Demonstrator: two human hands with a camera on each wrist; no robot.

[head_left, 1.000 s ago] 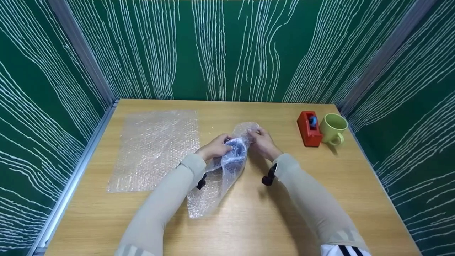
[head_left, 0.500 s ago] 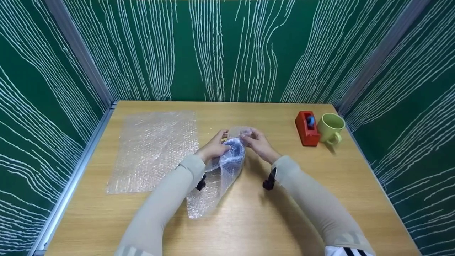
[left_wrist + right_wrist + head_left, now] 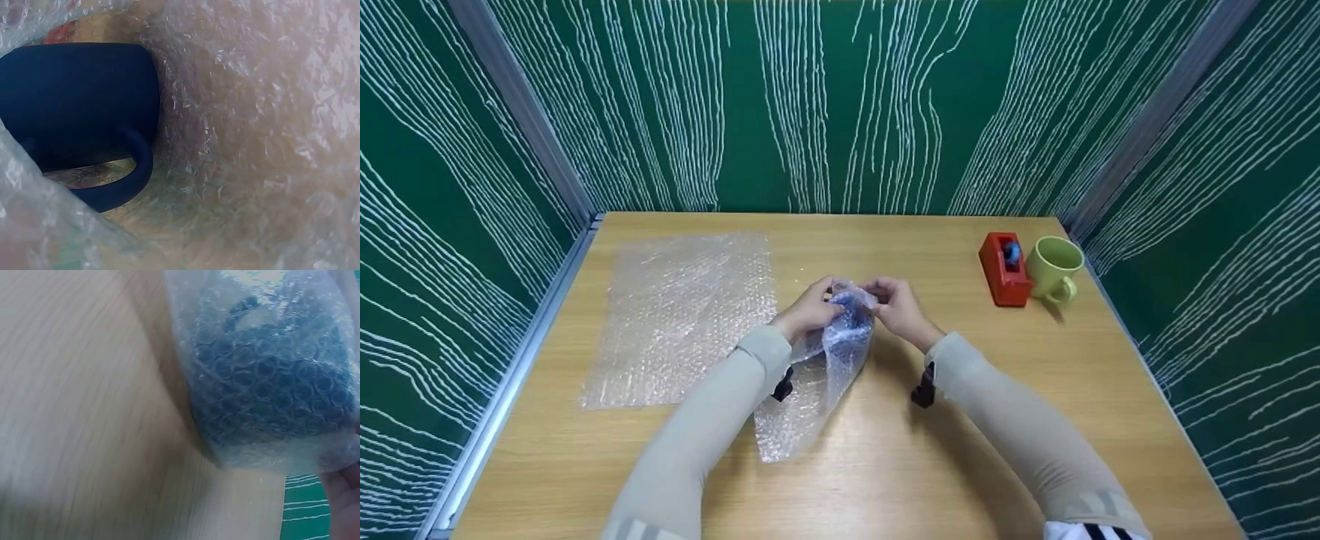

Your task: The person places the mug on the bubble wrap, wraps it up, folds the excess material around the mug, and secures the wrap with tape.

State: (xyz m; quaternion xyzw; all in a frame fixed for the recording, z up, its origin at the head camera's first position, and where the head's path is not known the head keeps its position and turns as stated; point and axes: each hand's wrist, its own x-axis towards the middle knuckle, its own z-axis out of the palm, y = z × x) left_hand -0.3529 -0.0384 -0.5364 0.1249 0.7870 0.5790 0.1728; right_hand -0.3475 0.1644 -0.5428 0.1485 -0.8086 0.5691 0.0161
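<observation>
A dark blue mug lies on its side inside a sheet of bubble wrap, its handle showing in the left wrist view. My left hand grips the mug at its left side, thumb over the near edge, partly covered by plastic. Opposite it, my right hand pinches the far flap of the wrap and holds it folded over the mug's end. In the right wrist view the mug is a dark shape behind the bubbles, with right-hand fingers at the wrap's lower corner. A loose tail of wrap hangs toward me.
Another flat sheet of bubble wrap lies on the left of the wooden table. A red tape dispenser stands at the back right, beside a green mug. Green walls with white lines enclose the table's back and sides.
My right hand has brought the far flap of bubble wrap toward me and down over the mug's end. My left hand has stayed nearly in place on the mug.
</observation>
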